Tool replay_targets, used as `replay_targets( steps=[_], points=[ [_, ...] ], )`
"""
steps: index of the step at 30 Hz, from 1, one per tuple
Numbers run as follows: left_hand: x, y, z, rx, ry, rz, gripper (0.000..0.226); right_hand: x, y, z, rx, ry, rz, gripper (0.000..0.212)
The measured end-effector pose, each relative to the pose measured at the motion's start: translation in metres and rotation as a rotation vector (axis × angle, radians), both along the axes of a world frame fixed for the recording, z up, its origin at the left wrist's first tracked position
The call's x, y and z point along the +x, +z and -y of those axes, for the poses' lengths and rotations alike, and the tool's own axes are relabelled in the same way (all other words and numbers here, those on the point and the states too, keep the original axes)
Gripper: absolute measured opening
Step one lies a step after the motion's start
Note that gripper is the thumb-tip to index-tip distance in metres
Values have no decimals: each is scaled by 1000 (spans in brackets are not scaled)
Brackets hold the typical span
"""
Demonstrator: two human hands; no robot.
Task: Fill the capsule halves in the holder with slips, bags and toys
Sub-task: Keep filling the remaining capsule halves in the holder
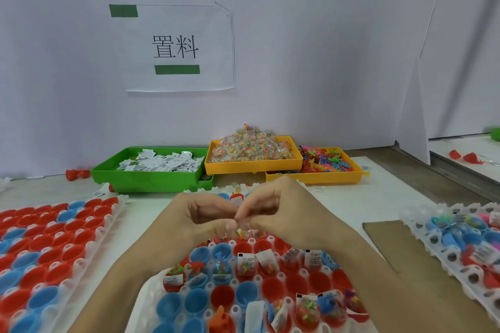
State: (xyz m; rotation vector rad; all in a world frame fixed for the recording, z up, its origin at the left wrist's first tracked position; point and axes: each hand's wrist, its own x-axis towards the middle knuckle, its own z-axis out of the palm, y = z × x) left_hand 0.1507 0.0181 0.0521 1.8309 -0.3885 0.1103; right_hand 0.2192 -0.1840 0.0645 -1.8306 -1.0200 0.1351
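Sitting nearest, the holder (151, 295) carried red and blue capsule halves (244, 295); several already had slips, bags and toys, while many cups stood bare, so the filling looked under halfway. Above it the left hand (200, 217) and right hand (281, 212) met, fingers (244, 215) narrow, pinching what seemed a small bag (239, 232), though blurred. Farther on the desk (338, 203), a green tray (151, 173) held slips, a yellow tray (253, 163) heaped bags, and another yellow tray (313, 174) toys.
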Motion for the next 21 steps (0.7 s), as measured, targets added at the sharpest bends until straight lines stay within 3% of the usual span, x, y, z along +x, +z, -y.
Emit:
replay_targets(
  steps=[6, 11, 17, 21],
  points=[
    [1, -1, 2, -52, 62, -26, 29, -1, -6, -4, 55, -13, 8, 15],
    [-4, 9, 7, 37, 210, -3, 28, 3, -2, -1, 112, 17, -13, 11],
    [-49, 22, 1, 318, 233, -21, 1, 22, 0, 16, 239, -167, -11, 12],
    [-83, 30, 2, 491, 147, -118, 12, 29, -5, 19, 256, -209, -18, 14]
  ],
)
